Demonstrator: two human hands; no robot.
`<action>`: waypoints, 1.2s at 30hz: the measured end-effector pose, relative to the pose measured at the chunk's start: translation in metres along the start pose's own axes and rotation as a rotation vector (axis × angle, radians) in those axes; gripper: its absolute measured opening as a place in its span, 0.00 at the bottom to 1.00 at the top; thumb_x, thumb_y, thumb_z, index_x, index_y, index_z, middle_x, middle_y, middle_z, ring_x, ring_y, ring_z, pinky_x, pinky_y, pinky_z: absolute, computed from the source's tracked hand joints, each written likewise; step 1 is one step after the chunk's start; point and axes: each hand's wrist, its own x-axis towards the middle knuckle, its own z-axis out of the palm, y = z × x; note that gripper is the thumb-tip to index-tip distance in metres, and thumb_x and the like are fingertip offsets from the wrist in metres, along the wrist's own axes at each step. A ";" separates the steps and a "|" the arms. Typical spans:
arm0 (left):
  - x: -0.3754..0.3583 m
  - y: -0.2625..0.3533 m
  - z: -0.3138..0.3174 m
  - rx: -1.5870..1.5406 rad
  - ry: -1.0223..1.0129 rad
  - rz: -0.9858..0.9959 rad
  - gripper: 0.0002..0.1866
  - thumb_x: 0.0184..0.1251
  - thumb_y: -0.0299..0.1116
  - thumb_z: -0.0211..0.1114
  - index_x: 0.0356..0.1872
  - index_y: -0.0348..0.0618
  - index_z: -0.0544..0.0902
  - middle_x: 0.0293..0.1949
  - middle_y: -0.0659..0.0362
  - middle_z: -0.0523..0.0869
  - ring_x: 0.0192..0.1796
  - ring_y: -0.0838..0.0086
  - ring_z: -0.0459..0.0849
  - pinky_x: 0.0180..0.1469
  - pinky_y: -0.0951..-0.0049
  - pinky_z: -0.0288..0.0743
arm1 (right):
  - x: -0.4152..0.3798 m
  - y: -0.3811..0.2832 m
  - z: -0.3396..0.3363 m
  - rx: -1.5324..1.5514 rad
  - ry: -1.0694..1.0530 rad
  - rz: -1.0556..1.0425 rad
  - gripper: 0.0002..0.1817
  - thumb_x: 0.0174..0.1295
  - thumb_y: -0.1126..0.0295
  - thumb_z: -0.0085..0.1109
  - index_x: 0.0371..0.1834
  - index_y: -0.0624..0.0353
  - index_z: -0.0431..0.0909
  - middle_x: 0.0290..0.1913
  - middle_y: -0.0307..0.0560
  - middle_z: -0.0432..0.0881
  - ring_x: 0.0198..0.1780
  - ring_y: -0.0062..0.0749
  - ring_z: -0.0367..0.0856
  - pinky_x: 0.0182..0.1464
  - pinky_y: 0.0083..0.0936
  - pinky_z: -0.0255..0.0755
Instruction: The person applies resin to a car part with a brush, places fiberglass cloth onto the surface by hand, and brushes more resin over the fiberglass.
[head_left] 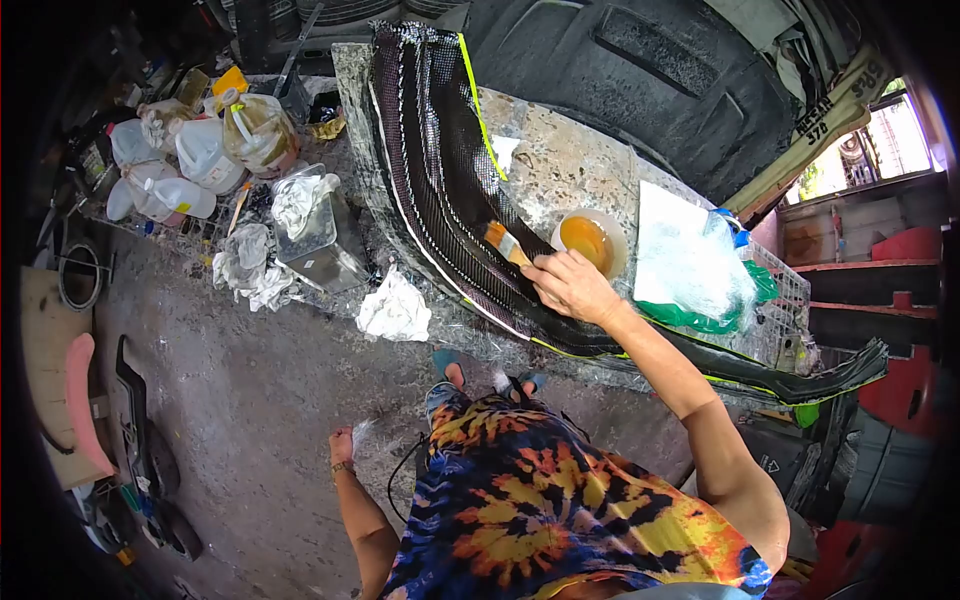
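My right hand (572, 287) is closed around a paintbrush (506, 243), its bristles against the dark woven carbon-fibre fabric (440, 160). The fabric covers a long curved part edged with yellow-green and white tape. Just beyond the hand, a white tub (590, 240) holds amber liquid. My left hand (342, 447) hangs low at my side over the floor, apart from the bench; its fingers cannot be made out clearly.
Several plastic jugs (210, 155) stand at the left, near a clear container (320, 235) and crumpled white cloths (395, 305). White fibrous sheet material (690, 255) lies right on the bench. A large black panel (590, 80) leans behind. Curved trim pieces (145, 430) lie on the floor at left.
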 end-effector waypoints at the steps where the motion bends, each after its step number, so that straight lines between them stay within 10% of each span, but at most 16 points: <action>1: 0.002 -0.014 -0.001 0.002 -0.002 -0.001 0.13 0.62 0.40 0.62 0.31 0.38 0.82 0.24 0.62 0.77 0.29 0.76 0.71 0.32 0.69 0.67 | -0.008 -0.003 -0.001 -0.014 -0.037 0.015 0.22 0.54 0.71 0.62 0.54 0.56 0.73 0.45 0.41 0.74 0.44 0.32 0.73 0.51 0.31 0.66; 9: 0.043 -0.087 -0.004 0.165 0.002 -0.085 0.13 0.62 0.40 0.59 0.38 0.40 0.82 0.26 0.56 0.82 0.22 0.69 0.76 0.20 0.67 0.65 | -0.068 -0.010 -0.010 -0.083 -0.160 0.036 0.21 0.53 0.69 0.61 0.53 0.56 0.73 0.44 0.38 0.74 0.45 0.30 0.73 0.49 0.30 0.66; 10: 0.025 -0.058 -0.002 0.068 0.030 -0.200 0.11 0.56 0.33 0.59 0.27 0.35 0.83 0.27 0.53 0.83 0.33 0.69 0.76 0.41 0.67 0.70 | -0.074 -0.011 -0.012 -0.054 -0.167 0.054 0.21 0.52 0.70 0.62 0.52 0.55 0.73 0.44 0.39 0.74 0.44 0.31 0.74 0.48 0.30 0.66; 13: 0.031 -0.049 -0.002 0.013 -0.028 -0.169 0.12 0.57 0.34 0.59 0.29 0.34 0.83 0.31 0.50 0.85 0.36 0.68 0.77 0.43 0.69 0.70 | -0.090 -0.017 -0.033 0.059 -0.155 0.132 0.21 0.51 0.72 0.63 0.50 0.55 0.74 0.43 0.40 0.75 0.44 0.34 0.75 0.47 0.31 0.67; 14: 0.048 -0.069 -0.002 0.103 -0.020 -0.028 0.14 0.60 0.41 0.62 0.36 0.39 0.83 0.25 0.57 0.81 0.22 0.70 0.75 0.19 0.68 0.64 | -0.091 -0.017 -0.045 0.118 -0.081 0.182 0.19 0.50 0.73 0.64 0.48 0.54 0.76 0.43 0.42 0.75 0.44 0.37 0.76 0.46 0.32 0.69; 19: 0.045 -0.052 -0.007 0.145 0.043 0.069 0.15 0.60 0.42 0.61 0.37 0.39 0.83 0.25 0.56 0.82 0.22 0.70 0.76 0.20 0.68 0.65 | -0.092 0.029 -0.068 0.269 0.222 0.723 0.10 0.59 0.75 0.59 0.44 0.63 0.80 0.33 0.55 0.79 0.36 0.46 0.80 0.41 0.31 0.73; 26: 0.013 -0.024 -0.011 0.155 0.028 -0.009 0.15 0.59 0.37 0.59 0.36 0.35 0.84 0.29 0.53 0.84 0.30 0.70 0.77 0.31 0.66 0.70 | -0.093 0.137 0.036 0.101 -0.114 0.751 0.13 0.65 0.64 0.52 0.47 0.57 0.81 0.44 0.53 0.82 0.46 0.55 0.78 0.51 0.37 0.73; 30: -0.001 -0.044 -0.025 0.103 0.066 -0.033 0.14 0.57 0.36 0.60 0.33 0.32 0.83 0.35 0.47 0.85 0.40 0.68 0.79 0.45 0.65 0.71 | -0.101 0.140 0.071 0.226 -0.072 0.712 0.13 0.64 0.66 0.54 0.48 0.57 0.81 0.45 0.51 0.83 0.45 0.49 0.80 0.49 0.34 0.73; 36: 0.000 -0.070 -0.014 0.216 0.086 -0.097 0.15 0.57 0.38 0.59 0.37 0.37 0.86 0.31 0.52 0.85 0.32 0.66 0.81 0.32 0.66 0.74 | -0.063 0.073 -0.024 0.717 0.395 1.076 0.10 0.61 0.73 0.56 0.42 0.66 0.83 0.39 0.51 0.84 0.40 0.33 0.82 0.44 0.27 0.74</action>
